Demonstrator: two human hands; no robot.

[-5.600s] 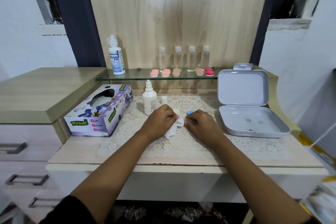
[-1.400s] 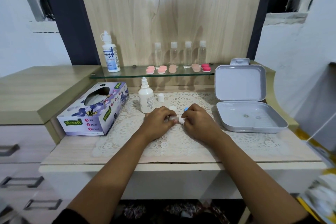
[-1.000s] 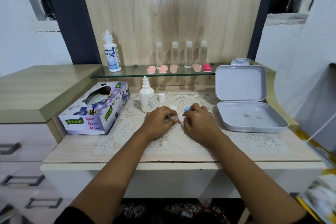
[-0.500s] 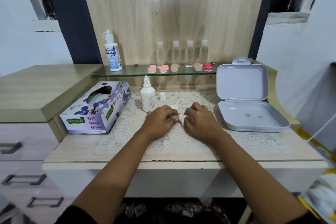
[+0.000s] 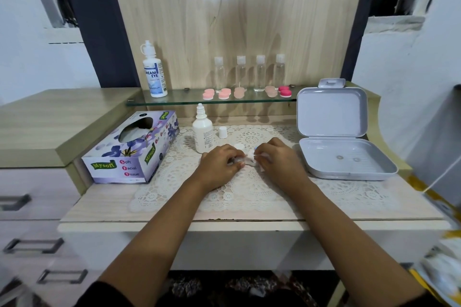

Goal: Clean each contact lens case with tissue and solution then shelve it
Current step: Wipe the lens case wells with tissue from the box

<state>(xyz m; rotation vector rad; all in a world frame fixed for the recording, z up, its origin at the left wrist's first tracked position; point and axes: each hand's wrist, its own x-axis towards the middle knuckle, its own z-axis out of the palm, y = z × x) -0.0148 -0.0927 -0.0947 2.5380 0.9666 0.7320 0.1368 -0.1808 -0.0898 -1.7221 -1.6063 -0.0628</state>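
I have both arms stretched forward, left hand (image 5: 219, 166) and right hand (image 5: 277, 162) curled, fingertips nearly meeting.

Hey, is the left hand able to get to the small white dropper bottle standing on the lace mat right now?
Probably yes. The small white dropper bottle stands uncapped just behind the left hand with nothing between them. But that hand is pinching the white contact lens case, so it would have to let go first.

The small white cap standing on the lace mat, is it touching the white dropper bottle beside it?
Apart. The head view shows the small white cap standing to the right of the white dropper bottle, with a strip of lace mat visible between them.
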